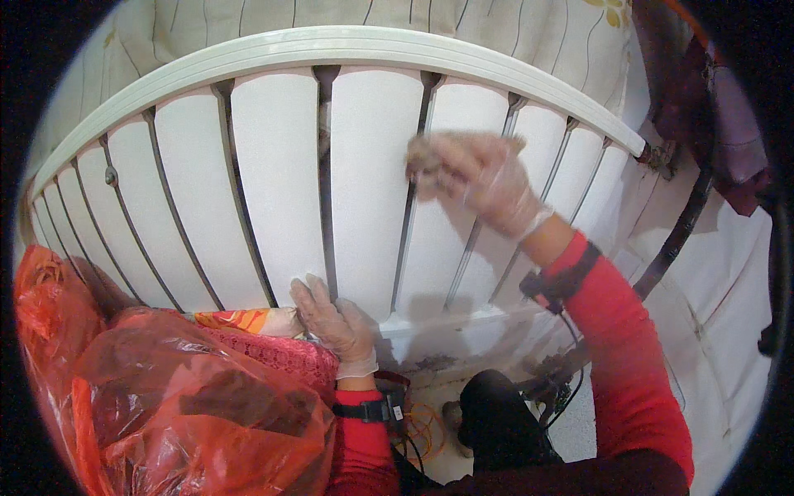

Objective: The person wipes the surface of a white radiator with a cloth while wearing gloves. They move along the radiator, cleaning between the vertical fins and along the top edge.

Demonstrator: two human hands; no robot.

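A white radiator [281, 165] with wide vertical panels and dark gaps spans the view. My right hand [484, 169], in a clear glove, is closed at its upper right part. In its fingers is a small grey-brown thing [423, 161], held against or close to a panel. Motion blurs it, so whether it is a brush or a cloth I cannot tell. Lower down, my left hand [335, 326], also gloved, has its fingers stretched out and touching the radiator's lower part, with nothing in it. Beside that hand lies a pink lacy cloth [281, 357].
A crumpled red plastic bag [198, 413] fills the lower left. Patterned fabric [248, 23] hangs behind the radiator's top rail [356, 45]. A dark pipe [682, 227] runs down on the right, near purple cloth [738, 124]. An orange cord [426, 430] lies below.
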